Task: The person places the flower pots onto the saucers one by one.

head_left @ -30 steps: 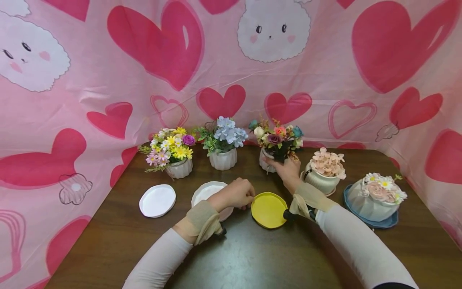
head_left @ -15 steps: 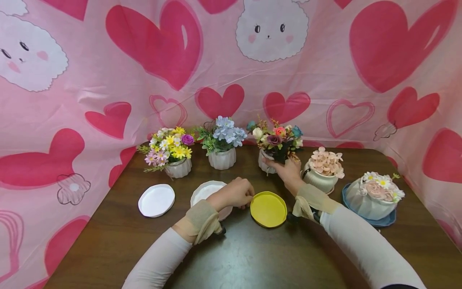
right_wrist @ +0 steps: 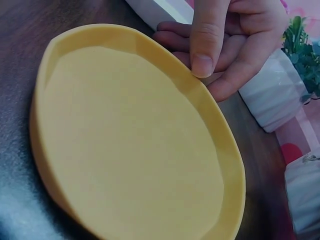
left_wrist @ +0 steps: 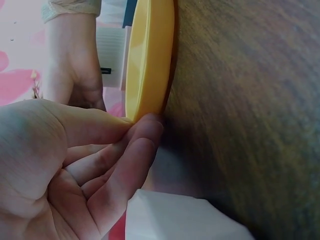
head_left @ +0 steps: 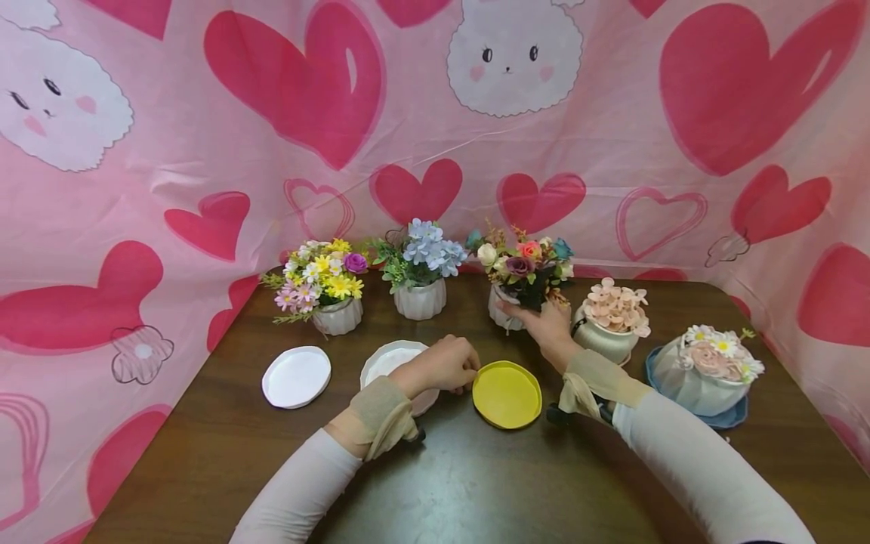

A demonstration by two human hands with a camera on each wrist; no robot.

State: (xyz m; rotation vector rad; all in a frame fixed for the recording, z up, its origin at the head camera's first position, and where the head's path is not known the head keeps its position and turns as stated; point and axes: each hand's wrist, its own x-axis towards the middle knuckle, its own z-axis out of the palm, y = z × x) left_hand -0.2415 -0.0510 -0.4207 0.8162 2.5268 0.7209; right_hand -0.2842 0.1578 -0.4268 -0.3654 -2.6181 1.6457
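In the head view my left hand (head_left: 443, 364) is low at the left side of a yellow round saucer (head_left: 507, 394). The left wrist view has its thumb and fingertips pinching the rim of the saucer (left_wrist: 156, 57). Farther back, my right hand (head_left: 549, 326) grips a white fluted flowerpot (head_left: 501, 304), its thumb across the pot's front and its other fingers mostly hidden behind. Artificial flowers (head_left: 522, 264) in coral, purple, cream and teal fill this pot. From the right wrist, the saucer (right_wrist: 135, 145) looks bare inside, with the left-hand fingertips at its edge.
A white saucer (head_left: 296, 378) lies at left; another pale saucer (head_left: 384, 363) is partly under my left forearm. Pots of yellow-pink flowers (head_left: 337, 317) and blue flowers (head_left: 420, 301) stand behind. At right are a peach-flowered pot (head_left: 607, 344) and a pot (head_left: 703, 381) on a blue saucer (head_left: 737, 415).
My right hand and wrist have shifted slightly right, and the flowerpot it grips has moved a little that way too. The left hand stays at the yellow saucer's rim.
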